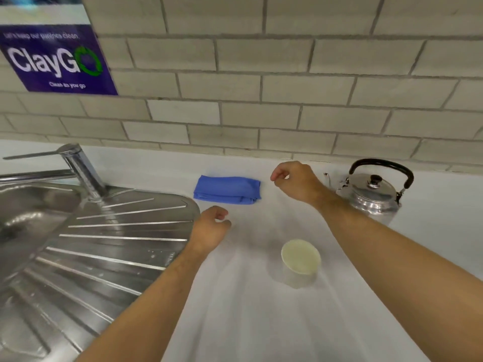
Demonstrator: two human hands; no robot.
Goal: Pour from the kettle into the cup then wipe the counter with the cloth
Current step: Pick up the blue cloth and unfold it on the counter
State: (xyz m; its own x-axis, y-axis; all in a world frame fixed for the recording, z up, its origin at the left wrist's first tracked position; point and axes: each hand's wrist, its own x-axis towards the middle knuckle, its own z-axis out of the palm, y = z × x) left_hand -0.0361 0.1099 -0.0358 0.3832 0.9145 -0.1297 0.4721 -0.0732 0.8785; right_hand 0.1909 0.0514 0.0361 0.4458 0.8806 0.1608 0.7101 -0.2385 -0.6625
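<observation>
A shiny metal kettle with a black handle and lid knob stands at the back right of the white counter. A pale paper cup stands upright in the middle, nearer to me. A folded blue cloth lies near the wall. My right hand hovers between the cloth and the kettle, fingers loosely curled, holding nothing. My left hand hovers just in front of the cloth by the drainboard's edge, also loosely curled and holding nothing.
A steel sink with a ribbed drainboard fills the left side, with a chrome tap behind it. A grey brick-tile wall backs the counter and carries a purple poster.
</observation>
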